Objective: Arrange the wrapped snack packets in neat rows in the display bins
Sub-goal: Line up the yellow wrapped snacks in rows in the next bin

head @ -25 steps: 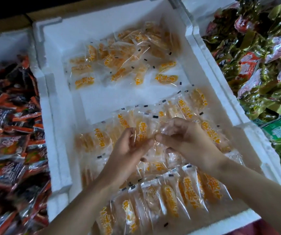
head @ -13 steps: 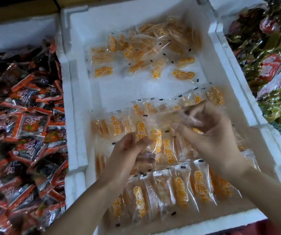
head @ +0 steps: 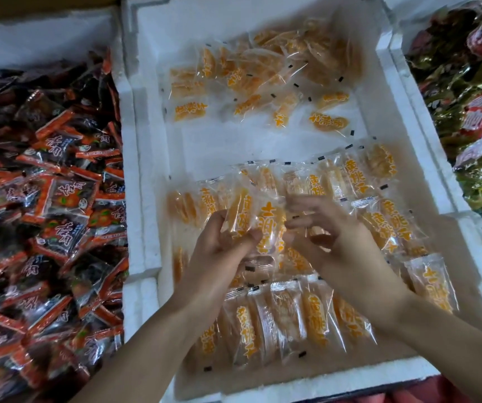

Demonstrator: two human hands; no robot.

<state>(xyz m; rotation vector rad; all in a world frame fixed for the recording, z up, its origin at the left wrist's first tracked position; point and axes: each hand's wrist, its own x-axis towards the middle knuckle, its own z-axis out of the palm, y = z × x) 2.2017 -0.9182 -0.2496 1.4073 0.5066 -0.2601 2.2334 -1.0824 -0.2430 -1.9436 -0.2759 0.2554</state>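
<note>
A white foam bin (head: 143, 158) holds clear packets with orange fruit slices and orange print. A loose pile of them (head: 266, 82) lies at the bin's far end. Two rough rows lie nearer: a middle row (head: 359, 181) and a front row (head: 286, 318). My left hand (head: 219, 251) grips a small stack of packets (head: 268, 225) over the middle row, thumb on top. My right hand (head: 330, 237) sits just right of that stack, fingers curled, fingertips at the stack's edge; whether it pinches a packet is unclear.
The bin on the left (head: 44, 199) is full of dark packets with red-orange edges. On the right, another bin (head: 472, 97) holds green, gold and red packets. A bare white strip of the middle bin's floor (head: 234, 146) separates the loose pile from the rows.
The view has shifted so the bins sit further right. My hands drew together again and the left now holds up a stack with a boldly printed packet in front.
</note>
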